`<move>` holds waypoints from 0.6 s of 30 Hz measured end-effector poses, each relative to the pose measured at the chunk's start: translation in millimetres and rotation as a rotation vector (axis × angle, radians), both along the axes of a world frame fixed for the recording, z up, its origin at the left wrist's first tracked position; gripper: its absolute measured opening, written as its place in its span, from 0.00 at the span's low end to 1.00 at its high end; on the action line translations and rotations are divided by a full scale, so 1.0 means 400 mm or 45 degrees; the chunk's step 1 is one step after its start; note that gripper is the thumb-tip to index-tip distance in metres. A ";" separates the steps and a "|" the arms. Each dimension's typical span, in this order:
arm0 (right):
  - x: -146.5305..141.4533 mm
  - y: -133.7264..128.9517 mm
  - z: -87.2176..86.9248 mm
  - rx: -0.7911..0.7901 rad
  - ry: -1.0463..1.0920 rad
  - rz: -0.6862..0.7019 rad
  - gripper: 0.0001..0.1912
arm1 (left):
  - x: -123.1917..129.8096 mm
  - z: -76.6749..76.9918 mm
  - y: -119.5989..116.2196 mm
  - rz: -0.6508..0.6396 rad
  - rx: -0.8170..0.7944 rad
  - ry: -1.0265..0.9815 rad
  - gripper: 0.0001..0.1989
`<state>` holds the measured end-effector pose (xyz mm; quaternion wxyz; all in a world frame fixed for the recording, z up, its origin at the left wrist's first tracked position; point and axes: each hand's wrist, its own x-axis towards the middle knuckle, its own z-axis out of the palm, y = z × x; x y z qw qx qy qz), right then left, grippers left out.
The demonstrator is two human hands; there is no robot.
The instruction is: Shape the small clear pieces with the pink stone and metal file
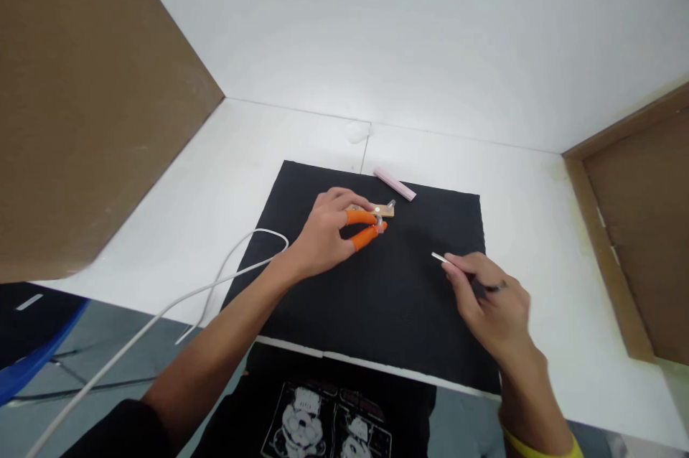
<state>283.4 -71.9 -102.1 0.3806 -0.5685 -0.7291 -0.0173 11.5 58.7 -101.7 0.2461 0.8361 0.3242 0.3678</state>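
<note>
My left hand [334,228] is over the black mat, with orange finger covers on its thumb and index finger. Those two fingertips pinch a small, shiny, translucent piece [380,224]; its exact kind is too small to make out. Just behind it, a short tan strip [385,212] lies partly hidden by the hand, with another clear curved piece [391,204] at its right end. To the right, my right hand [492,304] is closed on a thin whitish stick-like tool [438,257], whose tip points left, apart from the left hand. A dark ring-like band shows on one finger.
A pale pink bar [395,184] lies across the back edge of the black mat [371,307]. The white table [177,171] has brown panels [108,106] at both sides. A white cable [215,282] loops under my left forearm. A crumpled whitish bit [357,131] sits near the back wall.
</note>
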 end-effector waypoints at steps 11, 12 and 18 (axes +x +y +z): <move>0.084 0.049 -0.169 -0.267 0.114 -0.070 0.14 | 0.055 -0.073 0.131 0.002 -0.006 0.342 0.02; 0.084 0.050 -0.171 -0.271 0.119 -0.071 0.14 | 0.058 -0.076 0.133 -0.006 -0.009 0.354 0.02; 0.080 0.053 -0.174 -0.280 0.136 -0.098 0.15 | 0.063 -0.083 0.140 -0.028 -0.022 0.419 0.03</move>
